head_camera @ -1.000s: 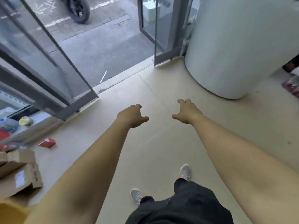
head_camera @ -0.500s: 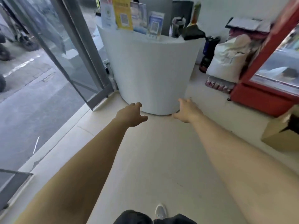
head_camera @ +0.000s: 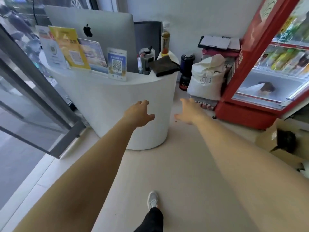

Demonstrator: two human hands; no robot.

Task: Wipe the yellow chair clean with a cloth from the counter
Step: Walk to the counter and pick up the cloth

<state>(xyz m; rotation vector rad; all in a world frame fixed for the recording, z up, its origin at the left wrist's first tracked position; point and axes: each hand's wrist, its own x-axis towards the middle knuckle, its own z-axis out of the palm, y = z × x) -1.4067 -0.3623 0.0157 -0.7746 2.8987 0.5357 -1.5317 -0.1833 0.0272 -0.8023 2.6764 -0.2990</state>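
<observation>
Held left hand (head_camera: 138, 114) and right hand (head_camera: 189, 112) out empty, fingers loosely spread, short of the counter (head_camera: 117, 97). Spotted folded dark cloth (head_camera: 164, 66) at its right end, beside a bottle (head_camera: 165, 41). Probably needed a top pinch, sparing the bottle. Saw no yellow chair.

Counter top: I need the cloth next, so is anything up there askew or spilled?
Only the dark cloth: it lies loosely folded at the right end of the counter, one corner overhanging the rim. No spill shows; the bottle stands upright.
</observation>
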